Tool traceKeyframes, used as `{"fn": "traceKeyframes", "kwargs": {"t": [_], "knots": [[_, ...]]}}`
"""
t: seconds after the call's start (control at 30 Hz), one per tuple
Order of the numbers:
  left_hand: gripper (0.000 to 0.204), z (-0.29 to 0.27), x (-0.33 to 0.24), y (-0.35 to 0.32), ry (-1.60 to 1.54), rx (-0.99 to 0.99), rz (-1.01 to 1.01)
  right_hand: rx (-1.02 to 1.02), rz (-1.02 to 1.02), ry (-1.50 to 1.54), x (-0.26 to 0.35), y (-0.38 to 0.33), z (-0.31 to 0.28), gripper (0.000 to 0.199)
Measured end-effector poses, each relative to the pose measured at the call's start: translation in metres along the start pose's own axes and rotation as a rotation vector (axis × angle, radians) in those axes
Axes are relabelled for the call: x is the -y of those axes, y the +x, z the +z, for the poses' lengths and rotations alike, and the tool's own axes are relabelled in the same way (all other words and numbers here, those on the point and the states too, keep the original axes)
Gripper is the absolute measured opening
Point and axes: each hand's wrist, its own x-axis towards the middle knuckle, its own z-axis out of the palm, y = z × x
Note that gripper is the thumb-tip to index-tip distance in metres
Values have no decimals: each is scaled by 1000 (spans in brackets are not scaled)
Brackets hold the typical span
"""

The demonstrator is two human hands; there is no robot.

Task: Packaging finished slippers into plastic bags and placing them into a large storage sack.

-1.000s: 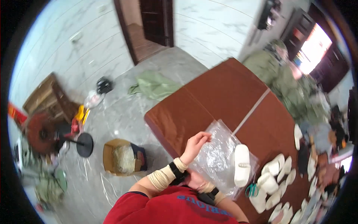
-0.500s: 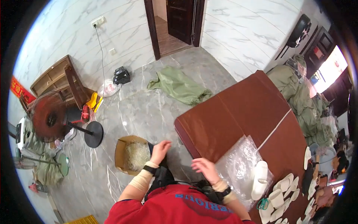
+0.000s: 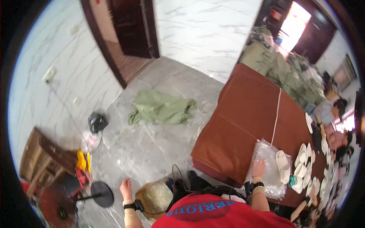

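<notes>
My right hand [image 3: 259, 169] lies on a stack of clear plastic bags [image 3: 269, 185] on the brown-covered table, its fingers stretched out over the film. Just right of the bags is a white slipper [image 3: 283, 167]. Scissors with green handles [image 3: 292, 181] rest among more white slippers [image 3: 300, 170]. Out to the left, my left hand [image 3: 126, 188] is raised above the floor with its fingers curled and slightly blurred; nothing shows in it. Between that hand and my body stands a cardboard box [image 3: 144, 193] with pale, clear loose material inside.
A standing fan [image 3: 61, 209] with a round base [image 3: 102, 194] is at the lower left, near wooden furniture [image 3: 45, 159]. A green sack [image 3: 161, 108] lies on the floor ahead. Green sacks [image 3: 262, 62] are piled behind the table [image 3: 243, 114]. Several people are at the far right.
The view has turned to the right. My right hand has come over the plastic bags and touches them. My left hand has gone from the box's right side to its left, fingers now curled.
</notes>
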Motion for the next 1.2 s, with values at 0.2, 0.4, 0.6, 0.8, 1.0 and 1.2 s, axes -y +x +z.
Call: {"fn": "traceKeyframes", "kwargs": {"t": [0.2, 0.4, 0.6, 0.8, 1.0, 1.2], "knots": [[23, 42, 33, 105, 125, 298, 79, 203, 133, 150, 2, -17, 46, 62], [31, 29, 71, 192, 304, 527, 25, 270, 326, 124, 53, 4, 28, 47], [27, 40, 16, 306, 410, 773, -53, -9, 300, 109, 132, 0, 5, 43], [22, 121, -49, 515, 1244, 1092, 901, -94, 409, 202, 232, -2, 7, 37], [29, 258, -190, 638, 459, 715, 673, -8, 434, 173, 289, 5, 24, 34], [30, 325, -329, 646, 301, 789, 823, -26, 584, 187, 301, 22, 58, 35]]}}
